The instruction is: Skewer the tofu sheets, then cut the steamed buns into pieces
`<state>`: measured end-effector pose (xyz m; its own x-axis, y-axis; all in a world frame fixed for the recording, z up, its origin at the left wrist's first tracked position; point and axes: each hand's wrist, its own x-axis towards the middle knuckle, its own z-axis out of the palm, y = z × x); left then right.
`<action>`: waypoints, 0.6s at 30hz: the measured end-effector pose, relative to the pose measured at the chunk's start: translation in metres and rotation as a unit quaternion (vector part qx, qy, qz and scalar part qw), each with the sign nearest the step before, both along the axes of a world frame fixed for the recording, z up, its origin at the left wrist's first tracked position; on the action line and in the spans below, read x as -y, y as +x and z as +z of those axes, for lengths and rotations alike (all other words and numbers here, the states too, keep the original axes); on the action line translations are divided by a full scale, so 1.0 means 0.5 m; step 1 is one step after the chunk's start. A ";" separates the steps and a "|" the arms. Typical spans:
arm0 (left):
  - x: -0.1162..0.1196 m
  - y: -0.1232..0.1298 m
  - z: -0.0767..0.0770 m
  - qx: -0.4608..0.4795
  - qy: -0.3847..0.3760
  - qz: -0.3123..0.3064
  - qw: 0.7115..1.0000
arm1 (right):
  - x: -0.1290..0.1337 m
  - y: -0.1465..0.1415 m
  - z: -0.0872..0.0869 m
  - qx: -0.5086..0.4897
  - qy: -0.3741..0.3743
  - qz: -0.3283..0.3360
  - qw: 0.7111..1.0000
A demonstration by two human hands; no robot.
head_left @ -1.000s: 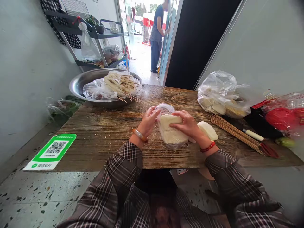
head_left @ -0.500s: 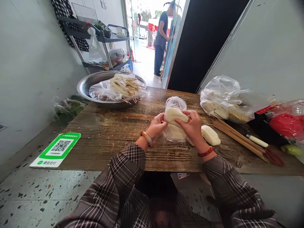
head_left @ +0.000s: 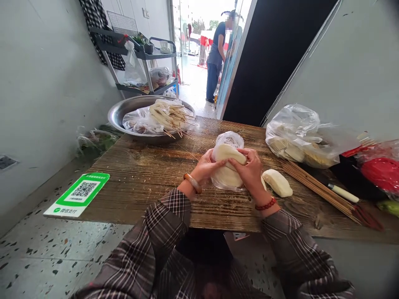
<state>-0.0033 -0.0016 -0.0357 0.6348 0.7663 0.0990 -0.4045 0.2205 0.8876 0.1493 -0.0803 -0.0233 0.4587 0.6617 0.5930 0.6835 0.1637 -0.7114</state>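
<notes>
A pale, soft-looking oval slab (head_left: pixel 229 153) is held between both my hands above the table. My left hand (head_left: pixel 205 166) grips its left edge, thumb across the front. My right hand (head_left: pixel 249 168) closes on the right edge, fingers behind and thumb in front. Just below lies a clear plastic bag (head_left: pixel 230 139) around more pale slab (head_left: pixel 227 177); whether the held slab is fully out of the bag I cannot tell. Right of my right hand, a thick whitish piece (head_left: pixel 278 182) lies on the wood, with another partly hidden beside my wrist.
On the wooden table (head_left: pixel 149 195), a metal basin (head_left: pixel 115 118) holds bagged skewered food (head_left: pixel 168 114). To the right are a bag of pale slices (head_left: pixel 293 133), bundled wooden sticks (head_left: pixel 321 189) and a white-handled knife (head_left: pixel 344 193). A QR-code card (head_left: pixel 79 193) lies left. A person (head_left: pixel 215 58) stands by the door.
My left thumb has moved inward along the slab, close to the right thumb. Both hands still hold the slab. The whole view has shifted slightly.
</notes>
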 end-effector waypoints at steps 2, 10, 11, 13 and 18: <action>-0.005 -0.006 0.001 0.020 -0.033 -0.050 0.998 | -0.010 0.013 -0.009 -0.052 -0.010 0.015 0.998; -0.019 -0.002 -0.010 -0.015 -0.101 -0.021 0.995 | -0.043 0.033 -0.046 -0.133 -0.010 0.079 0.988; -0.019 0.000 -0.010 -0.016 -0.105 -0.017 0.994 | -0.042 0.032 -0.048 -0.134 -0.006 0.081 0.988; -0.017 0.002 -0.010 -0.017 -0.105 -0.031 0.994 | -0.038 0.031 -0.050 -0.139 -0.002 0.084 0.987; -0.008 0.005 -0.007 -0.012 -0.079 -0.052 0.995 | -0.030 0.036 -0.045 -0.172 -0.006 0.085 0.981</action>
<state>-0.0007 0.0025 -0.0392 0.7129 0.7004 -0.0337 -0.3510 0.3981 0.8475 0.1672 -0.0652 -0.0457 0.5134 0.7517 0.4139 0.3660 0.2445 -0.8979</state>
